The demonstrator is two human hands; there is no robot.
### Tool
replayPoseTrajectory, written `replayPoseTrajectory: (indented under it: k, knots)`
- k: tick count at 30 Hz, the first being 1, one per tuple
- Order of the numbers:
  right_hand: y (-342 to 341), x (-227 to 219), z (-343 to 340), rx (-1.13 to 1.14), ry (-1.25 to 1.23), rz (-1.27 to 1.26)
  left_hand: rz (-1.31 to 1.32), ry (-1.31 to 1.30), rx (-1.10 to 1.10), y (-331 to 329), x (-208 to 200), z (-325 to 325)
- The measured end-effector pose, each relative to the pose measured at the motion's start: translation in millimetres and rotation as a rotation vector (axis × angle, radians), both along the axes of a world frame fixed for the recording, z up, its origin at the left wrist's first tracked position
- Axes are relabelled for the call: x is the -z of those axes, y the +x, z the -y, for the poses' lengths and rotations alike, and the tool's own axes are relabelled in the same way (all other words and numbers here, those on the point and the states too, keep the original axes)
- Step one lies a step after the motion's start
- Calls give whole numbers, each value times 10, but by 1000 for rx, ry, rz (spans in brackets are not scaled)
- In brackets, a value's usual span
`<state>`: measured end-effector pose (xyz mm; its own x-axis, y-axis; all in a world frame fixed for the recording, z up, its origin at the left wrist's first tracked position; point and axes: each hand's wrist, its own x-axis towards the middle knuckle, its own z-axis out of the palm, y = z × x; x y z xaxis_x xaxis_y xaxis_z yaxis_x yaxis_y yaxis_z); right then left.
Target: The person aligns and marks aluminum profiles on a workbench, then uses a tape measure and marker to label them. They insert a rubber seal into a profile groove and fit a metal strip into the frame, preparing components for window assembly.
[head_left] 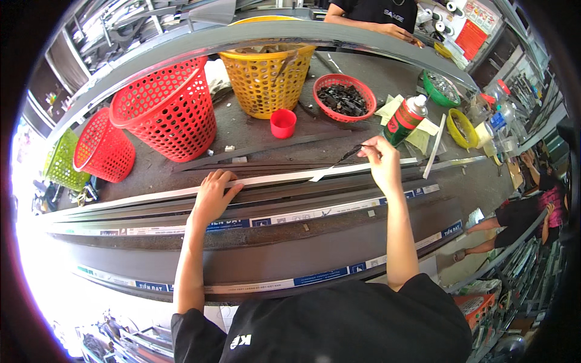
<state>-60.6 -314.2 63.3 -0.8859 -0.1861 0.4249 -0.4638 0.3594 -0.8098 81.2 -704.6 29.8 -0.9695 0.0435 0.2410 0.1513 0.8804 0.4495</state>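
Note:
A long narrow white strip (pixel 290 176) lies across the bench among dark metal profiles. My left hand (pixel 213 195) is bent over it left of the middle, fingers on its far side and thumb along its near side. Above the strip's right half, my right hand (pixel 382 162) pinches a thin dark piece (pixel 350 153) between thumb and fingertips. A pale, pointed sliver (pixel 322 173) extends from the dark piece down to the strip; whether they are one object I cannot tell.
Behind stand red (pixel 172 115) and yellow baskets (pixel 266 81), a red cup (pixel 282 123), a red bowl of dark pieces (pixel 344 98) and a spray can (pixel 405 119). Printed-taped profiles (pixel 315 216) lie nearer me. A raised grey bar (pixel 260 37) spans the back; another person's hand (pixel 396 31) is beyond.

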Motion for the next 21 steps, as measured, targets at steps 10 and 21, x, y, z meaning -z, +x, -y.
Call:
replayPoseTrajectory:
  k: [10, 21]
  knots:
    - [315, -591, -60, 173, 421, -511, -243, -8, 135, 155, -1, -209]
    - [590, -614, -100, 185, 326, -641, -218, -58, 137, 185, -81, -378]
